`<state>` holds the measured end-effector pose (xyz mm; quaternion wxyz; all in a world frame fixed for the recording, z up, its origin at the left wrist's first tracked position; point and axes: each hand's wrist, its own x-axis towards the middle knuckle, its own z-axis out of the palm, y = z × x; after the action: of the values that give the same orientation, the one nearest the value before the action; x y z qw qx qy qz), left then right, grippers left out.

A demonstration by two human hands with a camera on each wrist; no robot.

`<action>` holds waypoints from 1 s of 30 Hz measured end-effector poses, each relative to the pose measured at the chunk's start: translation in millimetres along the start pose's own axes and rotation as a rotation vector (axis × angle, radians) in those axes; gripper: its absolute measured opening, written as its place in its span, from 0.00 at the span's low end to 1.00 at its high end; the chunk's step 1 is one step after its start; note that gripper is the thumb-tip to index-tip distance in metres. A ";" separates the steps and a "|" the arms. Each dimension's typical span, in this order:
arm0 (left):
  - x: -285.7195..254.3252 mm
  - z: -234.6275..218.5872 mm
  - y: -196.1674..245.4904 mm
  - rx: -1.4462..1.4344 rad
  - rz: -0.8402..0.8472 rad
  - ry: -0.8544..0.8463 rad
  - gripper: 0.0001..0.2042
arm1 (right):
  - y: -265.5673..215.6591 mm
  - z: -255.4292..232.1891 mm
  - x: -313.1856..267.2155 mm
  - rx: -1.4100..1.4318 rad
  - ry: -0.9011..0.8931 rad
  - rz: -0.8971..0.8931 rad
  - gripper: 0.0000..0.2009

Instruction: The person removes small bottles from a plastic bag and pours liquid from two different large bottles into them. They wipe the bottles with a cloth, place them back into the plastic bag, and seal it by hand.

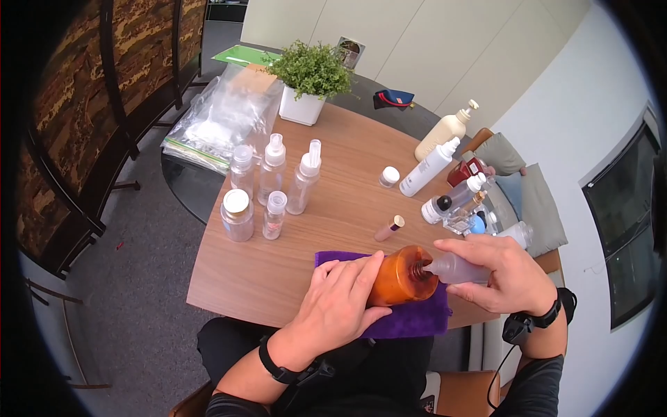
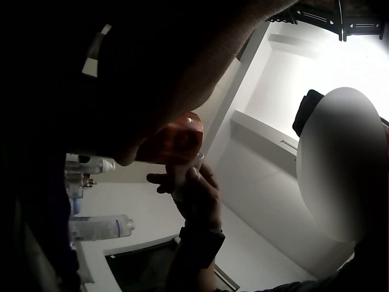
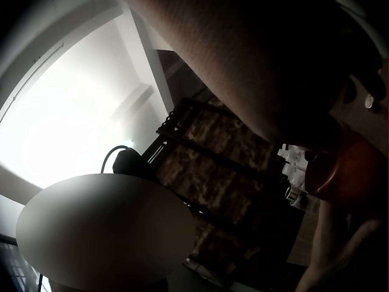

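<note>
Lower centre of the head view: left hand (image 1: 337,302) grips an amber bottle (image 1: 394,279), fingers close together over its upper side, thumb on the near side. The bottle is tilted, neck toward the right of the frame, above a purple cloth (image 1: 417,318). Right hand (image 1: 513,271) pinches a translucent bottle (image 1: 455,268) between thumb and fingers, its narrow end at the amber neck; cannot tell whether it enters. Wrist views too dark to settle it. Judgement on method: line up the 2 openings on 1 axis, brace the amber bottle firmly, go light on the translucent walls since a squeeze could spurt, make tilt changes small, work over the cloth to catch drips. Count on the table (image 1: 347,208): 5 clear bottles (image 1: 302,189) left of centre; 1 potted plant (image 1: 311,73) at top centre; right of centre, 1 cream pump bottle (image 1: 440,136), 1 white spray bottle (image 1: 425,172), 1 small jar (image 1: 389,178), 1 slim tube (image 1: 385,231). Cluster at far right overlaps; no sure count.
</note>
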<state>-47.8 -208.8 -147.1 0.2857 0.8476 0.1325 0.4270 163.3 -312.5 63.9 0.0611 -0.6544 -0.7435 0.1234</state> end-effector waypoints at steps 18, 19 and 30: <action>-0.1 -0.1 0.8 0.000 -0.014 -0.007 0.48 | -16.8 -13.0 5.8 -0.124 -0.083 0.067 0.31; -0.1 -0.2 0.8 0.000 -0.015 -0.007 0.48 | -18.4 -14.0 6.3 -0.124 -0.083 0.067 0.31; -0.4 0.3 0.1 -0.004 -0.016 -0.011 0.47 | -29.8 -23.3 13.2 -0.290 -0.148 0.054 0.32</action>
<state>-47.8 -209.2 -147.4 0.2914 0.8483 0.1367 0.4204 138.8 -300.4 93.3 -0.0922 -0.6653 -0.7381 0.0639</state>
